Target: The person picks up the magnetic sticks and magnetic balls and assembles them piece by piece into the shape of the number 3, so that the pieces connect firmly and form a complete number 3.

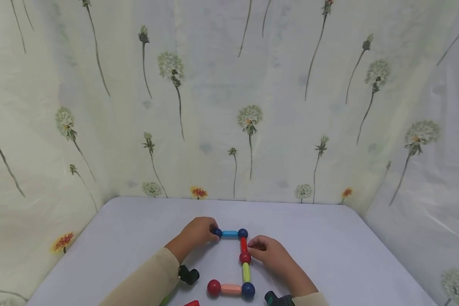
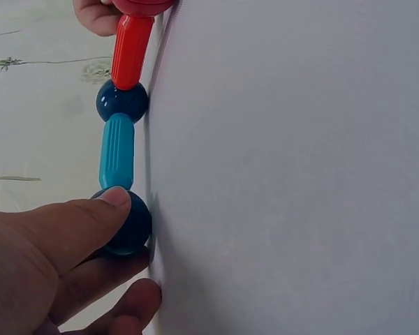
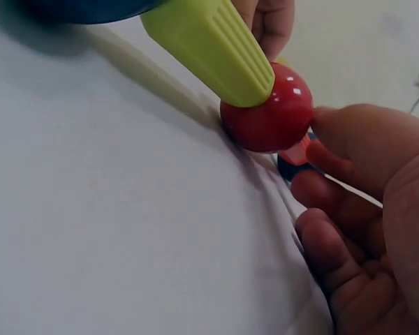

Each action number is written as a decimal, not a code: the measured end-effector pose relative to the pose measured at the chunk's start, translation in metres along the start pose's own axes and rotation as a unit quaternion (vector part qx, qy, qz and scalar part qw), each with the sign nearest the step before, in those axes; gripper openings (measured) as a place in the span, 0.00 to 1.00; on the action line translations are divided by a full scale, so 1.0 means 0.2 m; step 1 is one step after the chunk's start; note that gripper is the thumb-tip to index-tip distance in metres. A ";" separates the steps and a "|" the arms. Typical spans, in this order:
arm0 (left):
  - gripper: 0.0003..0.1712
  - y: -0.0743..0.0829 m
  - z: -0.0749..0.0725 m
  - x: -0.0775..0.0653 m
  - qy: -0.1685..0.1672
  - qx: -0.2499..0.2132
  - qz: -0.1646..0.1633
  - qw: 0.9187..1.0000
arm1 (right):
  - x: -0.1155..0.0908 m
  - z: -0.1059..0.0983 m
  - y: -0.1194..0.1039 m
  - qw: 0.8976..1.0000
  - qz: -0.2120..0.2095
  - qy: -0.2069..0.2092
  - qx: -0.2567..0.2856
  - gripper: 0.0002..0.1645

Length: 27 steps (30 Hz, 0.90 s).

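Note:
On the white table stands a chain of toy balls and rods. My left hand pinches the dark blue ball at its far left end, thumb on top. A light-blue rod joins this to a second dark blue ball. From there a red rod runs to a red ball. My right hand lies right beside these, thumb tip at the red ball, other fingers loosely bent. A yellow-green rod leads nearer to a larger-looking dark blue ball.
A pink rod and another red ball extend left from the near blue ball. Parts of a green piece and a red piece show at the bottom edge. Flower-printed cloth hangs behind the table.

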<state>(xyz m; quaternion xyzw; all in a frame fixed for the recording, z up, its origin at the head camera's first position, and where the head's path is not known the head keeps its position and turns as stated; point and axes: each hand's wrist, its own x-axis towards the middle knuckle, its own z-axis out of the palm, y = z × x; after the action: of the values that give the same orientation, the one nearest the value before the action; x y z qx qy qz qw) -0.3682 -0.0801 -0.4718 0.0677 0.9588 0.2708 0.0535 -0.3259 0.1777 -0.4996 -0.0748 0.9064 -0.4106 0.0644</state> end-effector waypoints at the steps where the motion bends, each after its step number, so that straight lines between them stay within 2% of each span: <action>1: 0.17 0.00 0.00 0.00 -0.001 0.001 0.000 1.000 | -0.01 0.00 0.00 1.000 -0.003 -0.006 0.003 0.13; 10: 0.18 -0.01 -0.01 -0.01 -0.004 0.010 0.004 1.000 | -0.06 -0.02 -0.02 0.997 -0.037 -0.065 0.033 0.18; 16: 0.20 -0.02 -0.02 -0.01 -0.006 0.006 0.007 1.000 | -0.06 -0.02 -0.02 0.995 -0.056 -0.077 0.028 0.15; 23: 0.35 -0.02 -0.03 -0.03 -0.034 -0.017 0.004 0.999 | -0.06 -0.03 0.00 0.996 -0.057 -0.073 0.018 0.16; 27: 0.34 -0.01 -0.04 -0.06 -0.031 -0.030 -0.003 0.999 | -0.07 -0.03 0.01 0.996 -0.052 -0.070 0.020 0.16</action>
<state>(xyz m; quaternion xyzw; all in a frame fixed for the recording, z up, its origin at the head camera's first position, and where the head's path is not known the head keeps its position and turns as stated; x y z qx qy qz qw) -0.3580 -0.0879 -0.4659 0.0716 0.9483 0.2968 0.0864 -0.3140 0.1861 -0.4973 -0.1493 0.8860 -0.4255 0.1080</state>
